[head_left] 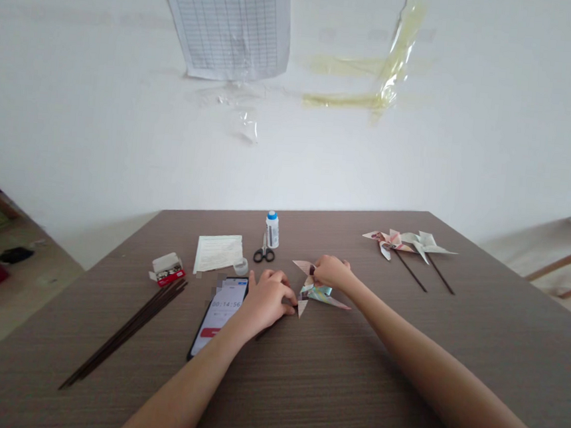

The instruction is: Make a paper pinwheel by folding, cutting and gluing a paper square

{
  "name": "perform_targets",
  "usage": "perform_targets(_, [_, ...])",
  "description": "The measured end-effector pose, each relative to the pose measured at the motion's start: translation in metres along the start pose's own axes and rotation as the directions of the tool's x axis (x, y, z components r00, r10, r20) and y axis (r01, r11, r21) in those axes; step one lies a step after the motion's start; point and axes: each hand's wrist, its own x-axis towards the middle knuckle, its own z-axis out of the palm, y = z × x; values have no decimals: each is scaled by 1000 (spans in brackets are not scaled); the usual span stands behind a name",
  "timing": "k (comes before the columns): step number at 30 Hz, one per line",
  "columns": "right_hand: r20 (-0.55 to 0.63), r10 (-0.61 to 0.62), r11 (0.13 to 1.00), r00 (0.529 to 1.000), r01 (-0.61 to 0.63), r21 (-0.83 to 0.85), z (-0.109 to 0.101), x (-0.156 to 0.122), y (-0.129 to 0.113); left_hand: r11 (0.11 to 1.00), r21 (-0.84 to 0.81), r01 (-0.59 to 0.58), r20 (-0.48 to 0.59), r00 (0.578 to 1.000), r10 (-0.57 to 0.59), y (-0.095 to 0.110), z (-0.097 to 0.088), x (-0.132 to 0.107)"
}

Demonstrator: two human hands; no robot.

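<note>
A paper pinwheel [323,296] with pale pink and blue-green blades lies between my hands on the table. My right hand [330,272] is closed on its upper part, fingertips pressed together and partly hidden. My left hand [268,300] curls at the pinwheel's left side, its fingers closed over a thin dark stick [266,333]. Most of that stick is covered by the hand and forearm. A phone [217,314] showing a timer lies just left of my left hand. Two finished-looking pinwheels on sticks, one pinkish [390,240] and one whitish [425,242], rest at the right.
Scissors [264,255] and a white bottle with a blue cap [272,231] stand behind my hands. Left of them are a paper sheet [218,253], a tape roll [241,266], a small red-and-white box [167,270] and a bundle of dark sticks [125,333]. A wall borders the table [350,393].
</note>
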Motion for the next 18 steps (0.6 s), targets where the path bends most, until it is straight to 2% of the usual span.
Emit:
perform_targets(7, [-6, 61, 998, 998, -61, 13, 3, -4, -3, 1000, 8, 7, 1, 1000, -7, 2, -1, -2])
perform_targets(18, [-26, 87, 995, 996, -85, 50, 5, -6, -3, 1000, 18, 5, -6, 1000, -5, -1, 2, 0])
